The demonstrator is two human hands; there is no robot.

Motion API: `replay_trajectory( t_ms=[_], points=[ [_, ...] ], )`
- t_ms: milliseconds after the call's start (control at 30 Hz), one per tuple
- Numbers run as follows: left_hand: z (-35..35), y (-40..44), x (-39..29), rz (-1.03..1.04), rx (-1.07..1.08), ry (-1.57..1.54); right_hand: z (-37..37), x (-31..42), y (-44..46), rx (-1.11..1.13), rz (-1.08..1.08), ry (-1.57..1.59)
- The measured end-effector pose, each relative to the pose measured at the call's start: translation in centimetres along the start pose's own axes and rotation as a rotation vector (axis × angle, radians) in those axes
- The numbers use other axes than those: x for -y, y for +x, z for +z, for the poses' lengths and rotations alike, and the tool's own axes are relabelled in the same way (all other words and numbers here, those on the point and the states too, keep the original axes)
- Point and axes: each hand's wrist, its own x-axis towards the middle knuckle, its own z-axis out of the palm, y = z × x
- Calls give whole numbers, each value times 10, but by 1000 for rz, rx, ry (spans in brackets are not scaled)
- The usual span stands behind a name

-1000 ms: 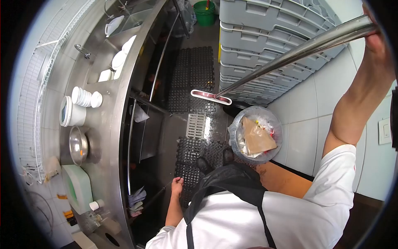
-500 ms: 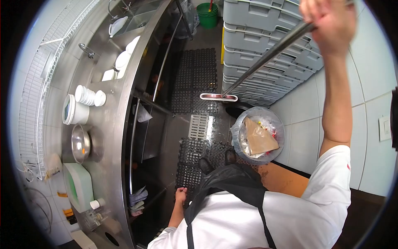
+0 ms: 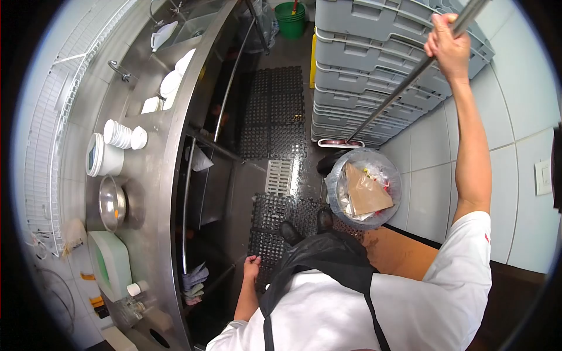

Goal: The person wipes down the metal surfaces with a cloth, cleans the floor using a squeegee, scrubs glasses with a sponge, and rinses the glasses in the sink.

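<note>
High at the right, my right hand is wrapped around the metal handle of a long-handled floor squeegee. Its flat white-rimmed, reddish head is low down, against the base of the stacked grey crates and just above the trash bin. My left hand hangs at my side over the black floor mat, fingers curled, with nothing visible in it. The bin has a clear liner and holds brown paper and other waste.
A steel counter runs along the left, with white dishes in its sink, a steel bowl and a plastic jug. Black mats and a drain grate cover the floor. A green bucket stands farther off.
The squeegee head has shifted right, from beside the mat to the foot of the crates. My right hand has come slightly down and left, still gripping the handle. My left hand rose slightly.
</note>
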Motion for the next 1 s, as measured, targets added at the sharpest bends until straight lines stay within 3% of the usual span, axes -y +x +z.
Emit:
replay_trajectory(
  t_ms=[367, 533, 733, 1000],
  points=[
    [-3, -4, 5, -56, -25, 103, -65, -39, -3, -64, 256, -92],
    [-4, 2, 8, 7, -13, 56, -99, 4, 25, -124, 373, -76],
    [0, -12, -13, -53, -40, 145, -130, -28, 22, -184, 458, -35],
    [9, 5, -13, -13, 12, 95, -133, 29, 41, -61, 466, 6]
  ],
)
